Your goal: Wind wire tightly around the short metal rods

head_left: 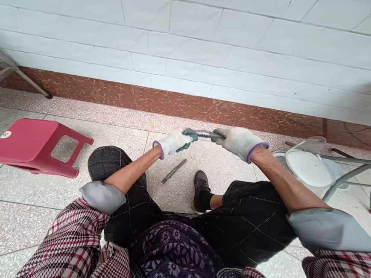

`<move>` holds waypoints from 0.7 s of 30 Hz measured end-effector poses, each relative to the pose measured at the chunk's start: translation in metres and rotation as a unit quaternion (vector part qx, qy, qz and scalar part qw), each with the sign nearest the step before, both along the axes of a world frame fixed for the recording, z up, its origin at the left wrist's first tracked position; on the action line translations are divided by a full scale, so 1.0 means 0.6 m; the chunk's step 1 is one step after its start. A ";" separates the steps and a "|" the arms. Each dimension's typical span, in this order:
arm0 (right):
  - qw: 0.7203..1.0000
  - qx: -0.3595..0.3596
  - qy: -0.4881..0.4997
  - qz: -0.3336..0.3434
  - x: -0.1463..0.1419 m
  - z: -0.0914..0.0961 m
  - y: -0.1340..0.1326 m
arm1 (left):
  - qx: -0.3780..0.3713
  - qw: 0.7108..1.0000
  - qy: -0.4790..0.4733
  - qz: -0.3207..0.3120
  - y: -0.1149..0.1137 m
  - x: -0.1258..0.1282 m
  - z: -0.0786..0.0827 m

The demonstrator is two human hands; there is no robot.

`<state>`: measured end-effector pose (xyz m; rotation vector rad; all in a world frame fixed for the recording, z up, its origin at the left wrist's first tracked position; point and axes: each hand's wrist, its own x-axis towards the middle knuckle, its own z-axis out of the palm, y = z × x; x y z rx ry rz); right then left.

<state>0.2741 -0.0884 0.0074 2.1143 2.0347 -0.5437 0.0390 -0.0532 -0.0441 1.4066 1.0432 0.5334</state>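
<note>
Purple clothing (176,258) was worn; within the curled fingers (190,134) of left hand (178,141) and right hand (236,141), a silvery rod-like piece (204,133) was gripped.

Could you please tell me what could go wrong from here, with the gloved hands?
The silvery rod-like piece, gripped by the left hand and right hand, might slip and drop if either glove loses its hold. The dark strip lying loose on the floor near the shoe could be stepped on or kicked.

Tiled indoor room, exact use unclear, white wall (192,47), speckled floor (21,222), 1 red stool (27,140)
</note>
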 end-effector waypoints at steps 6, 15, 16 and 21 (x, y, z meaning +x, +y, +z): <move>0.990 0.071 -0.119 0.019 -0.027 0.047 0.016 | 0.010 0.998 -0.051 0.035 0.027 0.018 0.015; 0.984 0.178 0.021 -0.023 -0.021 0.054 0.025 | -0.004 0.983 -0.177 0.051 0.012 0.041 0.025; 0.982 0.181 0.045 -0.025 -0.017 0.050 0.027 | -0.003 0.983 -0.177 0.049 0.009 0.041 0.022; 0.945 0.155 0.269 -0.098 -0.013 0.049 0.023 | -0.011 0.988 -0.155 0.021 0.005 0.029 0.016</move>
